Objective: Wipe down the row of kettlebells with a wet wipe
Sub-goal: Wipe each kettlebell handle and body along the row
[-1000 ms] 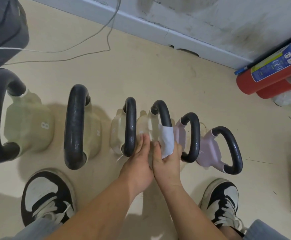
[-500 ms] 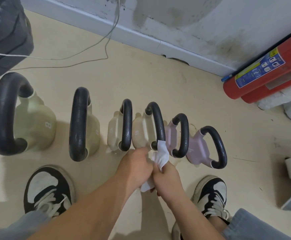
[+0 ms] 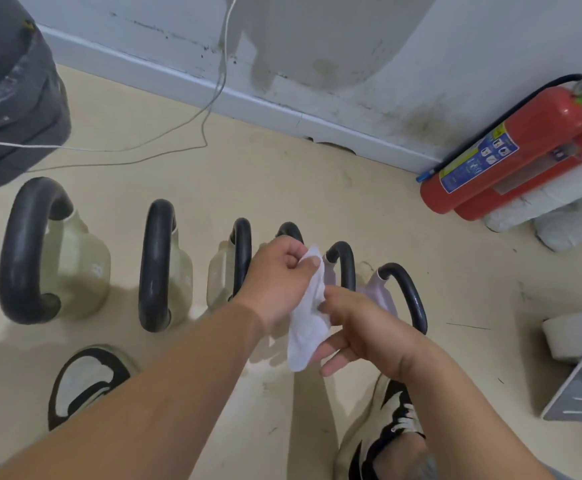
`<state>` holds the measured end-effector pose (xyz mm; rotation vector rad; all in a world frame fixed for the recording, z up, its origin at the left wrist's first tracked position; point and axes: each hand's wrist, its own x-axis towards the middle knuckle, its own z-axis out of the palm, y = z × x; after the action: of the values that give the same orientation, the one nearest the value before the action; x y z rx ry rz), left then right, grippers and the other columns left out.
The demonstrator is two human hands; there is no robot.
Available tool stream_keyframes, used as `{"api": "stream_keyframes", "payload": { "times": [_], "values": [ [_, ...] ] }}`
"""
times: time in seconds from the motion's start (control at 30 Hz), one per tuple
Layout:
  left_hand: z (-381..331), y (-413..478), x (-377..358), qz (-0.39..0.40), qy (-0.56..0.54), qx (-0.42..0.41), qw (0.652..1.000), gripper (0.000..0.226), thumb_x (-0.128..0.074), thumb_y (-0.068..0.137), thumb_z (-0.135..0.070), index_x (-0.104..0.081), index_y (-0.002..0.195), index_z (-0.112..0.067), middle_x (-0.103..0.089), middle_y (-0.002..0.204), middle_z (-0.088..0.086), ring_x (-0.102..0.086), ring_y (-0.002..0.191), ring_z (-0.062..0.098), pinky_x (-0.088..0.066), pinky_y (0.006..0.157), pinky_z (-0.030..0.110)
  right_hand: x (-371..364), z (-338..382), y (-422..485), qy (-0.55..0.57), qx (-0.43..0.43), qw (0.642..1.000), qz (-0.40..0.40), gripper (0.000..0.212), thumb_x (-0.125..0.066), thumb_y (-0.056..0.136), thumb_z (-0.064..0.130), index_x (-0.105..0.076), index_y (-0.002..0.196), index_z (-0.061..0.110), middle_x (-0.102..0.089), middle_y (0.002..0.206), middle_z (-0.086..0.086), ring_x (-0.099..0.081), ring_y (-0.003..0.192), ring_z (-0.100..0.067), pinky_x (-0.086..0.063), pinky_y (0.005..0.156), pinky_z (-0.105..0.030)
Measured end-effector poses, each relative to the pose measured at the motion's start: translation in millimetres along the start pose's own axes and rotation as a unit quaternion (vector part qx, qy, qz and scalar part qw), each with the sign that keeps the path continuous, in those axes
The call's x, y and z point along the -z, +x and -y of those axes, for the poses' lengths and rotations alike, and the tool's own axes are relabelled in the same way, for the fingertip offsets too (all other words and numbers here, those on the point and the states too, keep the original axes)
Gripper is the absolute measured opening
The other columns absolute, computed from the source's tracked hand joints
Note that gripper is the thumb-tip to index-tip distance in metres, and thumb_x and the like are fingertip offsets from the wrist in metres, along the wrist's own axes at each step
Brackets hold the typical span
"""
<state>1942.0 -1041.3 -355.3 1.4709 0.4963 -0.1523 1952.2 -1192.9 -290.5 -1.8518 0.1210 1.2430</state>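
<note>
The left hand (image 3: pixel 279 278) is pinching the top edge of the wet wipe (image 3: pixel 307 327), with its fingers curled tight on it. The right hand (image 3: pixel 362 323) is gripping the wipe lower down, thumb on top and fingers under it. The wipe is hanging stretched between the two hands.

The row of kettlebells (image 3: pixel 159 268) is standing on the floor (image 3: pixel 282 181) past the hands. Three pale green ones are sitting left of the left hand. A fourth kettlebell (image 3: pixel 289 232) is hiding behind the left hand, with only its black handle peeking out above the knuckles. Two pink kettlebells (image 3: pixel 400 292) are standing just past the right hand.

A red fire extinguisher (image 3: pixel 511 157) is lying by the wall, well apart from the right hand. One shoe (image 3: pixel 85 379) is showing left of the left arm.
</note>
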Motion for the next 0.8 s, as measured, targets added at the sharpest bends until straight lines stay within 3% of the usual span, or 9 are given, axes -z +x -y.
{"api": "stream_keyframes", "payload": {
  "times": [0.13, 0.23, 0.33, 0.4, 0.47, 0.5, 0.57, 0.67, 0.8],
  "values": [
    [-16, 9, 6, 0.027, -0.005, 0.016, 1.0, 0.021, -0.058, 0.1, -0.044, -0.06, 0.096, -0.023, -0.071, 0.092, 0.002, -0.068, 0.088, 0.022, -0.054, 0.085, 0.038, 18, 0, 9, 0.088, -0.005, 0.996, -0.023, 0.051, -0.047, 0.091, 0.048, -0.073, 0.127, 0.022, -0.069, 0.132, -0.018, -0.073, 0.105, -0.041, -0.062, 0.085, -0.054],
    [-28, 16, 10, 0.073, -0.081, 0.075, 0.991, 0.028, -0.062, 0.093, -0.053, -0.066, 0.095, -0.025, -0.073, 0.106, 0.002, -0.068, 0.106, 0.023, -0.051, 0.101, 0.042, 25, 4, 22, 0.142, 0.046, 0.981, -0.121, 0.057, -0.057, 0.086, 0.052, -0.072, 0.118, 0.007, -0.067, 0.106, -0.026, -0.065, 0.08, -0.035, -0.051, 0.062, -0.04],
    [-38, 19, 14, 0.116, -0.14, 0.077, 0.98, 0.038, -0.065, 0.084, -0.053, -0.069, 0.101, -0.02, -0.076, 0.113, 0.009, -0.071, 0.112, 0.029, -0.049, 0.108, 0.052, 33, 19, 31, 0.171, 0.071, 0.977, -0.107, 0.047, -0.06, 0.084, 0.045, -0.066, 0.107, 0.004, -0.049, 0.097, -0.02, -0.04, 0.073, -0.032, -0.029, 0.056, -0.037],
    [-43, 22, 14, 0.128, -0.159, 0.065, 0.977, 0.032, -0.064, 0.09, -0.046, -0.067, 0.103, -0.017, -0.076, 0.112, 0.011, -0.072, 0.11, 0.03, -0.052, 0.104, 0.053, 37, 29, 32, 0.165, 0.06, 0.983, -0.056, 0.062, -0.058, 0.084, 0.045, -0.061, 0.116, -0.009, -0.05, 0.103, -0.025, -0.038, 0.079, -0.038, -0.032, 0.06, -0.039],
    [-48, 26, 13, 0.105, -0.133, 0.041, 0.985, 0.025, -0.063, 0.097, -0.043, -0.066, 0.099, -0.019, -0.076, 0.105, 0.004, -0.072, 0.102, 0.024, -0.057, 0.095, 0.044, 42, 33, 36, 0.173, 0.06, 0.983, -0.018, 0.069, -0.058, 0.089, 0.046, -0.059, 0.132, -0.008, -0.059, 0.121, -0.034, -0.053, 0.095, -0.055, -0.048, 0.083, -0.056],
    [-50, 28, 12, 0.074, -0.089, 0.018, 0.993, 0.023, -0.062, 0.098, -0.042, -0.065, 0.096, -0.019, -0.073, 0.096, -0.002, -0.07, 0.094, 0.018, -0.057, 0.085, 0.036, 45, 33, 37, 0.173, 0.064, 0.983, -0.007, 0.063, -0.057, 0.093, 0.043, -0.063, 0.134, -0.003, -0.061, 0.134, -0.035, -0.054, 0.114, -0.062, -0.043, 0.103, -0.067],
    [-50, 29, 11, 0.005, 0.014, -0.038, 0.999, 0.021, -0.061, 0.099, -0.038, -0.062, 0.093, -0.018, -0.064, 0.082, -0.009, -0.06, 0.076, 0.008, -0.047, 0.069, 0.023, 50, 29, 42, 0.188, 0.092, 0.978, 0.0, 0.053, -0.054, 0.099, 0.036, -0.063, 0.137, 0.0, -0.058, 0.144, -0.031, -0.048, 0.136, -0.056, -0.028, 0.12, -0.066],
    [-45, 29, 11, -0.048, 0.082, -0.06, 0.994, 0.016, -0.059, 0.099, -0.037, -0.058, 0.091, -0.023, -0.057, 0.078, -0.012, -0.055, 0.074, 0.009, -0.044, 0.07, 0.025, 51, 26, 51, 0.222, 0.131, 0.966, -0.012, 0.049, -0.052, 0.105, 0.031, -0.058, 0.133, -0.008, -0.064, 0.139, -0.023, -0.053, 0.138, -0.045, -0.035, 0.122, -0.058],
    [-38, 33, 13, -0.074, 0.134, -0.052, 0.987, 0.015, -0.051, 0.102, -0.043, -0.052, 0.096, -0.029, -0.062, 0.085, -0.007, -0.061, 0.087, 0.019, -0.054, 0.084, 0.042, 51, 26, 59, 0.132, 0.091, 0.987, 0.007, 0.051, -0.053, 0.103, 0.052, -0.069, 0.133, 0.015, -0.07, 0.133, -0.018, -0.064, 0.124, -0.047, -0.041, 0.111, -0.057]
  ]
}}
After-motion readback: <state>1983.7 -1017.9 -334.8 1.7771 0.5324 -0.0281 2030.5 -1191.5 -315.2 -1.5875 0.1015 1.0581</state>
